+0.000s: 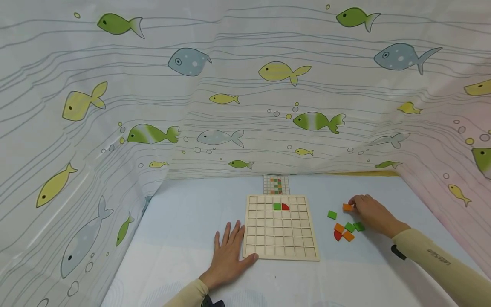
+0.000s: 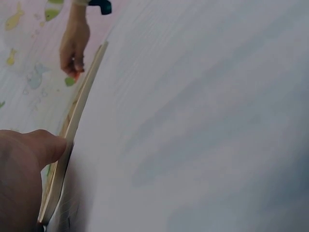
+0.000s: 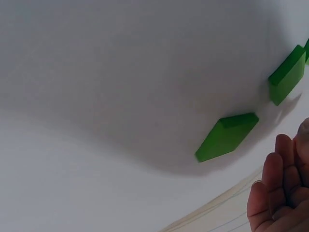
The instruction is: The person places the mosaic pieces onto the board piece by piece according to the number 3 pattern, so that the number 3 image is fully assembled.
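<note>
A wooden grid board (image 1: 281,238) lies on the table, with a green square tile (image 1: 277,207) and a red quarter-round tile (image 1: 285,207) side by side in its upper part. My left hand (image 1: 228,258) rests with fingers spread at the board's left side, its thumb (image 2: 50,146) touching the lower left corner. To the right of the board, my right hand (image 1: 372,213) pinches an orange square tile (image 1: 347,207) by its right side. In the right wrist view, that tile is hidden; green tiles (image 3: 228,137) lie beside the curled fingers (image 3: 273,186).
Loose tiles lie near the right hand: several green squares (image 1: 332,215), orange squares (image 1: 348,236) and a red quarter-round (image 1: 337,236). A small pattern card (image 1: 266,184) with a coloured grid stands behind the board. Fish-printed sheeting (image 1: 245,115) encloses the table's back and sides.
</note>
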`<state>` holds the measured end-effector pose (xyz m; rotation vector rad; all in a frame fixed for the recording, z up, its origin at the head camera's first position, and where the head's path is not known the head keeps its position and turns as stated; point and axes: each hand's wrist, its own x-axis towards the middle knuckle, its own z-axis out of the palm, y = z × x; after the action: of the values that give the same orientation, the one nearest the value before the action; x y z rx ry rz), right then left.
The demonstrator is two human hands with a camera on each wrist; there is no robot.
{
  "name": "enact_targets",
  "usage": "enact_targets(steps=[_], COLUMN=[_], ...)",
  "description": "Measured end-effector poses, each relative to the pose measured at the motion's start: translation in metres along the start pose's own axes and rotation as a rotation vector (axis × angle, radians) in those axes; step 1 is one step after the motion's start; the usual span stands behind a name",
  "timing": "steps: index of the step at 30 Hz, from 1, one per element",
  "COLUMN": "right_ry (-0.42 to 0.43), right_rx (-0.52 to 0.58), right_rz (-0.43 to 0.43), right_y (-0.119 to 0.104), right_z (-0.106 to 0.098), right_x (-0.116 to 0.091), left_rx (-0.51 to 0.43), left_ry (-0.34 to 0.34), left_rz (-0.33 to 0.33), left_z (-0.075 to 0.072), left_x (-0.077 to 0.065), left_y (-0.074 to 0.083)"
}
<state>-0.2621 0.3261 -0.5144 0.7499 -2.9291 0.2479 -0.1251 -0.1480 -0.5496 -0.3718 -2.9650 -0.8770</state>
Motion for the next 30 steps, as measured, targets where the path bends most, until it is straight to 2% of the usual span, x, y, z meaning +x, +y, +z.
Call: enact_targets(steps=[5,11,19,30], right_ry=[-0.027,-0.015,-0.035,-0.005], right_rx=[-0.006,-0.033,-0.003,0.015], right_rz=[0.005,-0.018,-0.007,-0.066], right_y=[-0.010,-0.020,-0.038,-0.068], right_z=[0.000,0.001,0.003,0.006], right_x=[0.006,0.017,0.032,0.061], left_rx=[0.000,0.001,0.003,0.004], left_ry=[0.004,0.009,0.009,-0.006], left_rz=[0.003,0.005,0.013,0.004], left_z=[0.002,0.003,0.002,-0.001], left_x=[0.000,0.000,-0.001,-0.002], left_y=[-0.001,-0.003,-0.002,0.000])
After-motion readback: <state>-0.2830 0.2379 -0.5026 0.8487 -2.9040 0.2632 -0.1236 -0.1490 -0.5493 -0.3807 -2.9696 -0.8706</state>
